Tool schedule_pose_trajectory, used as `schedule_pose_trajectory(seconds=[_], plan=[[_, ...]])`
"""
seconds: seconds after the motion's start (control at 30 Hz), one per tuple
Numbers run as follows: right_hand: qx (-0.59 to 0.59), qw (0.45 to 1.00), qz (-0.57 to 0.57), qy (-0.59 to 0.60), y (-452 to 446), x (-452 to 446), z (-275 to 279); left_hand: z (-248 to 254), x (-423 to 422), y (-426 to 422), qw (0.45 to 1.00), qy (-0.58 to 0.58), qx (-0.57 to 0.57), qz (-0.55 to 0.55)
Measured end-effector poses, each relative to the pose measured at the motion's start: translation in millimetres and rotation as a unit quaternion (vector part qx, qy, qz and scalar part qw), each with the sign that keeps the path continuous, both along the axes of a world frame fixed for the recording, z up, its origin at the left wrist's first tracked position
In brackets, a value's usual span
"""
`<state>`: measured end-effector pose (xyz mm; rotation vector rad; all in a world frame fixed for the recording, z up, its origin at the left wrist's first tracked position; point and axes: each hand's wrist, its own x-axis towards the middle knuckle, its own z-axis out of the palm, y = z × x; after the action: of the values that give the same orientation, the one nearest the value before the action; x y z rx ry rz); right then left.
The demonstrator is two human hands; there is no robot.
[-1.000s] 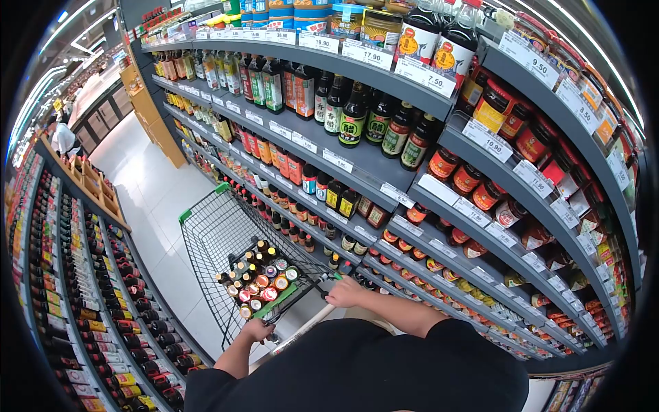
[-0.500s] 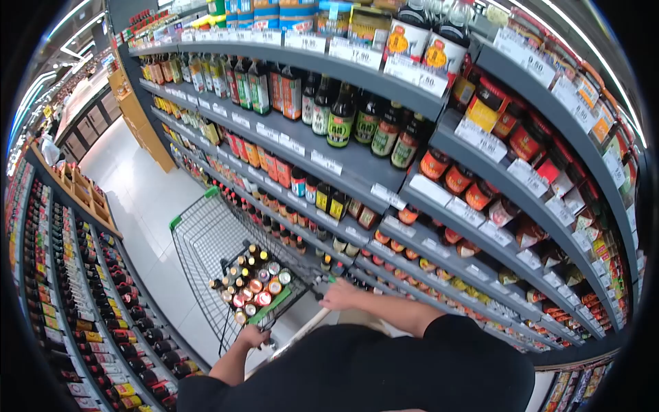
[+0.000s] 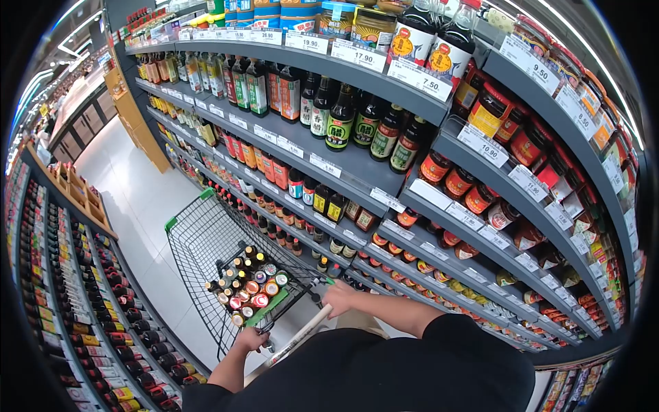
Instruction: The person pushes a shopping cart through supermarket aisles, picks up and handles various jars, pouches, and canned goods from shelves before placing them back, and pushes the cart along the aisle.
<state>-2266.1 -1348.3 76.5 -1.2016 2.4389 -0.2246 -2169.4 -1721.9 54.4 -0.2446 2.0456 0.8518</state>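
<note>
In the head view, the fingers of the left hand (image 3: 252,339) and right hand (image 3: 337,299) curl at the near end of the cart (image 3: 194,237), probably gripping it, fingertips hidden; beyond them stand bottles (image 3: 240,275), bases hidden. Shelf labels (image 3: 325,165), blurred before, look sharper

The supermarket aisle was brightly lit by strip lights (image 3: 68,51) overhead, with glare cast on the pale floor (image 3: 130,180). Shelves (image 3: 274,141) were bowed by fisheye distortion, black corners were left around the round view, and small labels low down were rendered too soft to be read.
</note>
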Motion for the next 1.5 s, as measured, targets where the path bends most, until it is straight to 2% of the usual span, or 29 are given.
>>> schedule_pose_trajectory(seconds=[0.3,0.7,0.73,0.8,0.83,0.93,1.0,1.1,1.2,1.27,1.5], plan=[[0.037,0.999,-0.007,0.000,-4.6,0.2,5.1,-10.4,-2.1,-6.1,1.000,0.009,0.001,-0.002],[0.013,0.999,-0.007,0.028,-1.4,-2.1,-0.4,-6.8,-4.6,-0.7,1.000,-0.003,-0.009,0.005],[0.017,0.999,-0.007,0.036,-0.9,-1.2,-2.3,-14.1,-3.5,-2.4,1.000,-0.001,-0.013,-0.001],[0.009,1.000,-0.001,0.027,1.1,-1.8,0.0,10.5,-9.9,5.4,0.996,0.018,-0.067,-0.061],[0.009,0.999,-0.008,0.030,1.6,-1.1,-1.0,-21.8,-6.0,-4.4,0.993,0.035,-0.079,-0.078],[0.015,0.999,-0.012,0.030,1.9,-3.6,4.6,-8.0,-5.3,3.6,0.994,0.037,-0.080,-0.066],[0.069,0.997,-0.023,0.023,3.2,-4.6,5.7,-10.4,-3.7,6.1,0.995,0.056,-0.068,-0.049],[0.085,0.996,-0.024,0.013,3.9,-8.0,1.2,-26.6,-0.8,5.5,0.996,0.079,-0.044,-0.024],[0.093,0.995,-0.015,0.034,1.5,-12.2,8.9,-22.3,-6.4,8.7,0.999,0.024,-0.026,0.003],[0.151,0.988,-0.017,0.012,-3.8,-18.3,19.0,-16.4,-12.0,9.8,1.000,0.011,-0.019,0.012],[0.137,0.990,0.009,0.024,-15.9,-44.5,9.9,-22.6,-27.9,-3.2,0.999,-0.002,0.010,0.041]])
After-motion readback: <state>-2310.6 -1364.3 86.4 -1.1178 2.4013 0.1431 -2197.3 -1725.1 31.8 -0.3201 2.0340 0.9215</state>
